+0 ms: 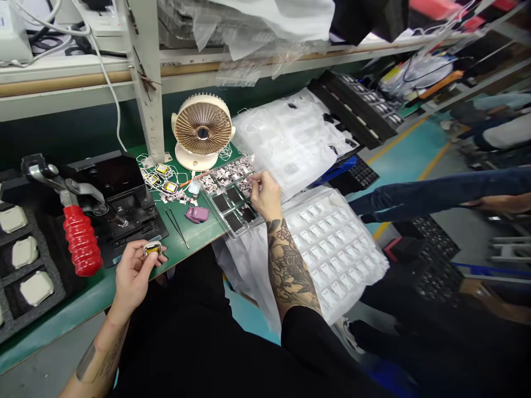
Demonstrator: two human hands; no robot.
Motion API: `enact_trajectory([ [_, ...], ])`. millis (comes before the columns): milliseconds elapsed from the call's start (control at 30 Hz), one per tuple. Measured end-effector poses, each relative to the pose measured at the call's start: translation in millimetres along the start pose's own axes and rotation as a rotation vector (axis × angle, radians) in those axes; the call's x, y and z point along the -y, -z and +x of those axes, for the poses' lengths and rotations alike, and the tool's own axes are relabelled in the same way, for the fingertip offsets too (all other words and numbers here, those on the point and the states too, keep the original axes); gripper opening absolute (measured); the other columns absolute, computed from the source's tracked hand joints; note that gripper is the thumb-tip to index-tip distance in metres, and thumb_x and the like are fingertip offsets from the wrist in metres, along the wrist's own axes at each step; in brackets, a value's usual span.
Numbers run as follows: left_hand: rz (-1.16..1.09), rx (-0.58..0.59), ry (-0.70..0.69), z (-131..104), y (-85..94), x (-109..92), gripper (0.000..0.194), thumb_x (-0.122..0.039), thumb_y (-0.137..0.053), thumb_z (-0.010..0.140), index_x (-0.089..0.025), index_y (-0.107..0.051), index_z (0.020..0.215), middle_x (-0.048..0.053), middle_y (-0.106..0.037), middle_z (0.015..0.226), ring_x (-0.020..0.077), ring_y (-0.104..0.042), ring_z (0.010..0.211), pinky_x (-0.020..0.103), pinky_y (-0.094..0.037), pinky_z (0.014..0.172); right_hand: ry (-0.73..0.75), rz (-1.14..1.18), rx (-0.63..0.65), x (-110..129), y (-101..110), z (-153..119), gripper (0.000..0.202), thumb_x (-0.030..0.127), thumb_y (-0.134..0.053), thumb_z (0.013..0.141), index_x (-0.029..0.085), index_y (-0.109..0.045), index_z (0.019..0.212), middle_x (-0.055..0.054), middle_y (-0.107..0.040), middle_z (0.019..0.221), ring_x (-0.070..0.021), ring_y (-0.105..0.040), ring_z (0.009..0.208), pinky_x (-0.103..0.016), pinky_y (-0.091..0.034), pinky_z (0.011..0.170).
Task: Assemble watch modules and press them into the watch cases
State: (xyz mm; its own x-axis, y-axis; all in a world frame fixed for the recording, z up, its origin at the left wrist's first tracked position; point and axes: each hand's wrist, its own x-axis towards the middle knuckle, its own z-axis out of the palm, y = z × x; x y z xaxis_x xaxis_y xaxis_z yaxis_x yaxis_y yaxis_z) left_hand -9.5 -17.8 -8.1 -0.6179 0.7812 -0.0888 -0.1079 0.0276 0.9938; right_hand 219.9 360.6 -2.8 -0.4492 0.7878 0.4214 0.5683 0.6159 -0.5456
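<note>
My left hand (135, 273) is closed around a small device housing (152, 249), held over the bench's front edge. The housing's face is turned up, with a dark and yellow part showing inside. My right hand (266, 196) reaches over a clear compartment tray (230, 229), its thumb and fingers pinched at the right side. Whatever is between those fingertips is too small to make out. Small pinkish-white pieces (232, 172) fill the tray's far compartments, and dark flat squares (234, 194) lie in the near ones. Tweezers (177, 228) and a purple object (197, 214) lie between my hands.
A toggle clamp with a red handle (82, 240) stands on a black fixture at left, beside a foam tray (10, 276) of white housings. A fan (203, 132) sits behind the compartment tray. At right, a plastic tray (332, 254) holds white parts in rows. Another person's arm (501, 203) shows farther right.
</note>
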Motion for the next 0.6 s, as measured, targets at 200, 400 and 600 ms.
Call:
enact_trajectory([
  [200,0.153,0.011,-0.010,-3,2.5,2,0.032,-0.045,-0.080,0.102,-0.018,-0.079,0.119,0.005,-0.077,0.092,0.0162,-0.069,0.076,0.028,-0.055,0.073,0.034,0.032,-0.079,8,-4,-4,0.015,0.028,-0.057,0.097,0.021,-0.071,0.100,-0.008,-0.075,0.094,-0.0237,-0.068,0.087,-0.041,-0.058,0.089],
  [400,0.188,0.002,-0.017,0,-1.1,-2,0.037,-0.050,-0.071,0.107,-0.016,-0.079,0.117,0.003,-0.070,0.082,0.0155,-0.062,0.069,0.027,-0.049,0.067,0.082,0.217,-0.082,62,-14,-26,0.031,0.035,-0.057,0.107,0.022,-0.083,0.119,-0.005,-0.071,0.092,-0.0203,-0.067,0.086,-0.037,-0.056,0.086],
  [600,0.238,0.028,-0.084,1,-5.0,-9,0.033,-0.048,-0.074,0.105,-0.016,-0.085,0.107,0.007,-0.075,0.090,0.0175,-0.062,0.077,0.028,-0.050,0.073,0.230,0.600,0.226,152,-39,-70,0.018,0.028,-0.066,0.108,0.027,-0.083,0.112,-0.006,-0.078,0.103,-0.0227,-0.074,0.098,-0.040,-0.061,0.088],
])
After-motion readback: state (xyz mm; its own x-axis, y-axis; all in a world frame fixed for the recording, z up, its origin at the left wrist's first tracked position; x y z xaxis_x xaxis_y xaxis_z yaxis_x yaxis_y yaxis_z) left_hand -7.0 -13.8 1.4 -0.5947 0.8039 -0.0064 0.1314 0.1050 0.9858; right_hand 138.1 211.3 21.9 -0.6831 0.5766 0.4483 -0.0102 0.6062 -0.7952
